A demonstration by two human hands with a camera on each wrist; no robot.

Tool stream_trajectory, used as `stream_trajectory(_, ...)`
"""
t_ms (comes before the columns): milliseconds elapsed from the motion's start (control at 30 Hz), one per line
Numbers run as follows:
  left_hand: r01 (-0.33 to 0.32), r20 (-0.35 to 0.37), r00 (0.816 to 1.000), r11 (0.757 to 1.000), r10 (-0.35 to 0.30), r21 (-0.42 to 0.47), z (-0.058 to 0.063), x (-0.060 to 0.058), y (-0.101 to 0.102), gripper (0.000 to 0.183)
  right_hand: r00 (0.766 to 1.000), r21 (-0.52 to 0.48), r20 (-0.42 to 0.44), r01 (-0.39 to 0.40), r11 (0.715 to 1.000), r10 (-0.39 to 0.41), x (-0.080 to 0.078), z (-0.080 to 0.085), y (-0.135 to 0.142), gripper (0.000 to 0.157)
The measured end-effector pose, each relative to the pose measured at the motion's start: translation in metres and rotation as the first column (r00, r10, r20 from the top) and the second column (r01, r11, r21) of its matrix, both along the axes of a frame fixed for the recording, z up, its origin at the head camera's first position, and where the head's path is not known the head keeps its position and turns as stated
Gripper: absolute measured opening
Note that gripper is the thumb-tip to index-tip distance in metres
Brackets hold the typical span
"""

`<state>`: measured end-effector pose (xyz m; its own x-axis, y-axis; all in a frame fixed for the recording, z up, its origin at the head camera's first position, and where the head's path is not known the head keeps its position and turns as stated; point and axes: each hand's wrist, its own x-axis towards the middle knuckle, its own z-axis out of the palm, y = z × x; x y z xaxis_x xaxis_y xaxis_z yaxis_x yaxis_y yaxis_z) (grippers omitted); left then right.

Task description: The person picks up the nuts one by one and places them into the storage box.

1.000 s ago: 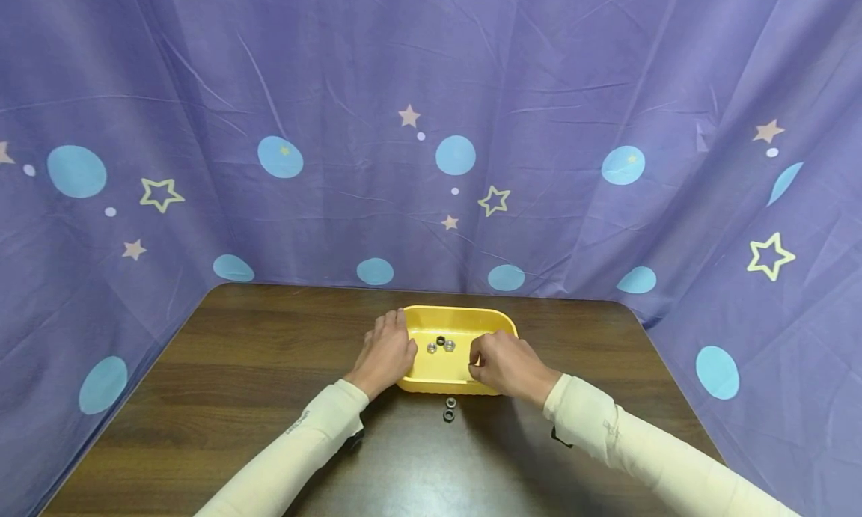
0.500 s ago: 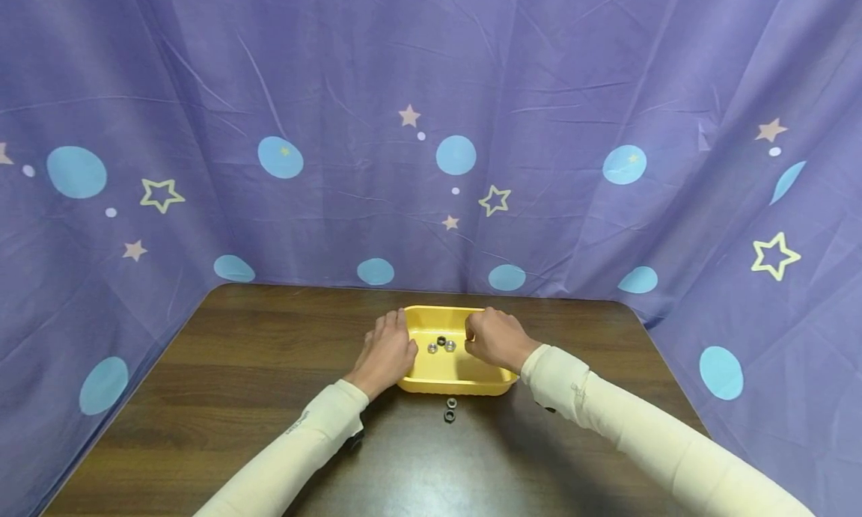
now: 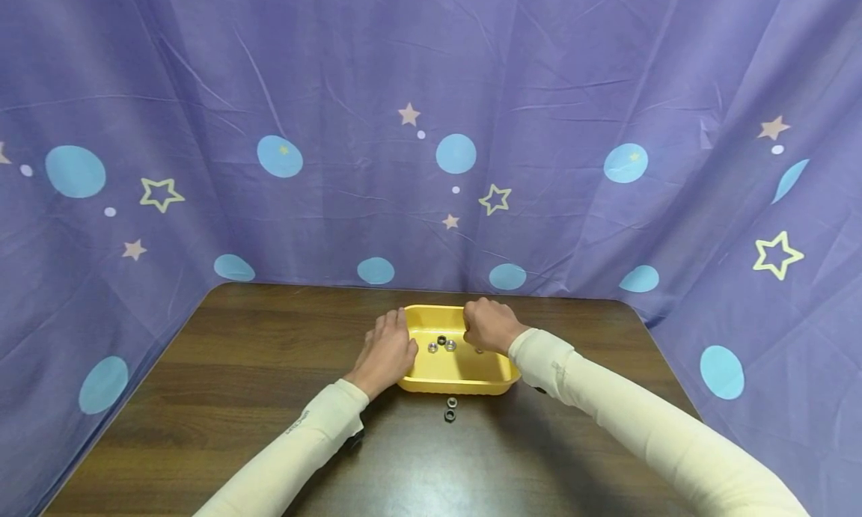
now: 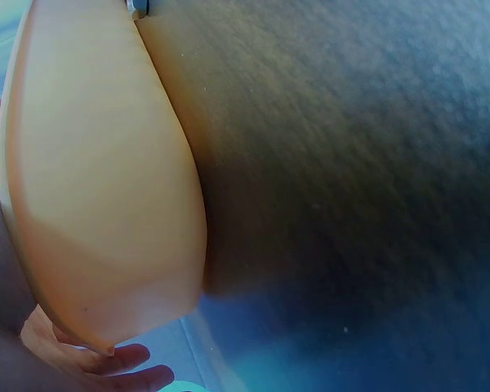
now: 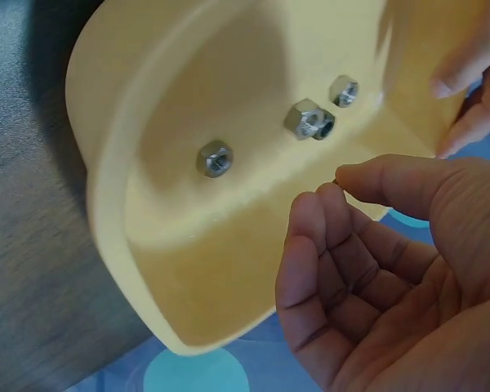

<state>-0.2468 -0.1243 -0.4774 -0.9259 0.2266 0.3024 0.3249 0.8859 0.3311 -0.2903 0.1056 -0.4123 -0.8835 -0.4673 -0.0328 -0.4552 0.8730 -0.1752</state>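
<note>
My left hand [image 3: 386, 352] grips the left end of a yellow plastic tray [image 3: 438, 387], thumb over the rim and fingers outside it. In the tray lie several hex nuts: three grouped, including a silver nut [image 3: 450, 346] and a dark nut [image 3: 441, 340], and a separate nut [image 5: 216, 158] toward the right end. My right hand [image 3: 492, 326] is over the tray's far right part. In the right wrist view its fingers are curled, thumb tip close to the index fingertip, with no nut visible between them. Two more nuts [image 3: 450, 415] lie on the table in front of the tray.
The brown wood-grain table [image 3: 283, 352] has rounded far corners. A purple curtain [image 3: 337, 165] with stars and blue dots hangs behind and on both sides. Both forearms wear cream sleeves [image 3: 592, 390].
My right hand has moved from the tray's near right side to its far right side. A nut now shows below it in the tray. My left hand has stayed on the tray.
</note>
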Motion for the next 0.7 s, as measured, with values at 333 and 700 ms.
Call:
stream_trajectory(333, -0.001, 0.008, 1.000, 1.000, 0.001, 0.004, 0.002, 0.001, 0.000, 0.068, 0.996, 0.041, -0.048, -0.076, 0.996, 0.078, 0.006, -0.012, -0.002, 0.022)
stream_trajectory(700, -0.008, 0.018, 1.000, 1.000, 0.008, 0.008, 0.000, 0.000, 0.000, 0.068, 0.994, 0.078, -0.035, -0.102, 0.992, 0.105, 0.001, -0.044, -0.002, 0.026)
